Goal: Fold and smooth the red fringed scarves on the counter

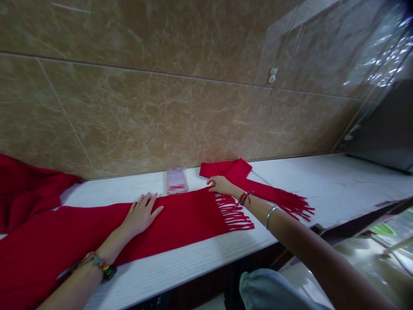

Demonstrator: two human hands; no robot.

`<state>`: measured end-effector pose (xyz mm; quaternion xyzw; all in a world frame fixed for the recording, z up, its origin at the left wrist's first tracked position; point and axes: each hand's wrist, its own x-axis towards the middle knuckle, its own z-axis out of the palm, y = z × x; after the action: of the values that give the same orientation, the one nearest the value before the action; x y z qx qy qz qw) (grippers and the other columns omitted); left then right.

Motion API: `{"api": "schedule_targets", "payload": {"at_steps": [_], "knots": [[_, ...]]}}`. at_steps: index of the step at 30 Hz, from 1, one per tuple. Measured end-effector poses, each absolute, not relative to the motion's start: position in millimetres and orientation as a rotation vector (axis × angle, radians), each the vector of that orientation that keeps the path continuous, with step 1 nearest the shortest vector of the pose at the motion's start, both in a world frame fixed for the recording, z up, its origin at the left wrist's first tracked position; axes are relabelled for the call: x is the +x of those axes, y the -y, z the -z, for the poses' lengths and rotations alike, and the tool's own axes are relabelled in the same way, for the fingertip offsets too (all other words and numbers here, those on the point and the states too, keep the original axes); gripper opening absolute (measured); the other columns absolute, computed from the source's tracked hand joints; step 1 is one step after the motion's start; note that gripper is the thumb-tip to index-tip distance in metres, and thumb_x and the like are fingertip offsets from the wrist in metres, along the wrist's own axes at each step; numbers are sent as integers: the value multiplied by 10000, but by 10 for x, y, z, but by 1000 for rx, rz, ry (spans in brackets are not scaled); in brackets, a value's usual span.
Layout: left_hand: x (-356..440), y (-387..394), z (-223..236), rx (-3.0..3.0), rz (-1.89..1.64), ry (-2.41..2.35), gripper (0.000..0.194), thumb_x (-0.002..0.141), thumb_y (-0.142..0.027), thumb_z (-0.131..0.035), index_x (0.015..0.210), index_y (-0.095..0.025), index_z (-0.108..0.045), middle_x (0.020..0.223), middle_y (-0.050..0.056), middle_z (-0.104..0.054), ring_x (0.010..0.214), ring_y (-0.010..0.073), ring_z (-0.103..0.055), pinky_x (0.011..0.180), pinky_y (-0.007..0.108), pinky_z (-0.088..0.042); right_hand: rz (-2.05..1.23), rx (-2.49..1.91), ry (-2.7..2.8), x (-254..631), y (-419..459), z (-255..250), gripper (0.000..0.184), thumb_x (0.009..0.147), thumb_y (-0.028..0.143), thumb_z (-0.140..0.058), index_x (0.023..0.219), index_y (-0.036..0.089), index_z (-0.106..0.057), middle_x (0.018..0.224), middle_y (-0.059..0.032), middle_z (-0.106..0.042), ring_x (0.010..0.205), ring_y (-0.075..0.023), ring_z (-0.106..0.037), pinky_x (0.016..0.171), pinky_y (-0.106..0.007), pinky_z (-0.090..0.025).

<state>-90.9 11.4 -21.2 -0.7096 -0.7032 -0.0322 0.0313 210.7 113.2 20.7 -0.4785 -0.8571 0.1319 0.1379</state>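
A wide red scarf (190,215) with a fringed end lies spread along the white tabletop and runs off to the left. My left hand (142,215) rests on its middle, palm down with fingers spread. At the far corner beside the fringe, my right hand (221,185) has its fingers bent and pinched on the scarf's edge. Behind that hand lies another red scarf (263,191), folded over, its tassels pointing right. A small flat rectangular item (176,181), blurred out, sits just beyond the spread scarf.
More bunched red cloth (26,189) lies at the left against the brown tiled wall (155,116). The white tabletop (322,181) stretches right towards a large dark object (383,129). Below the front edge are my knee (274,288) and a green basin (383,229).
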Motion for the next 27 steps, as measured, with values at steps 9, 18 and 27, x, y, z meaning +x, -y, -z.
{"api": "schedule_targets", "payload": {"at_steps": [9, 18, 27], "knots": [[-764, -56, 128, -2112, 195, 1908, 504, 842, -386, -381, 1302, -180, -387, 1423, 153, -229, 1301, 331, -164, 1007, 491, -226, -37, -1038, 2686, 2258, -950, -244, 312, 728, 68, -505, 1027, 106, -585, 1089, -124, -547, 1063, -205, -446, 926, -312, -336], [-61, -217, 0, -2840, 42, 1305, 565, 865, -507, -285, 1339, -200, -307, 1432, 91, -218, 1313, 222, -175, 1050, 371, -200, 230, -1116, 3115, 2527, -932, -306, 223, 712, 68, -480, 885, 132, -606, 917, -93, -612, 849, -175, -558, 734, -256, -415], [-72, -208, 37, -2921, 110, 1443, 559, 853, -518, -297, 1343, -250, -294, 1429, 37, -221, 1318, 197, -167, 1066, 357, -133, 178, -932, 2904, 2553, -928, -580, 210, 729, 68, -453, 854, 136, -607, 922, -78, -586, 879, -155, -513, 787, -254, -396]]}}
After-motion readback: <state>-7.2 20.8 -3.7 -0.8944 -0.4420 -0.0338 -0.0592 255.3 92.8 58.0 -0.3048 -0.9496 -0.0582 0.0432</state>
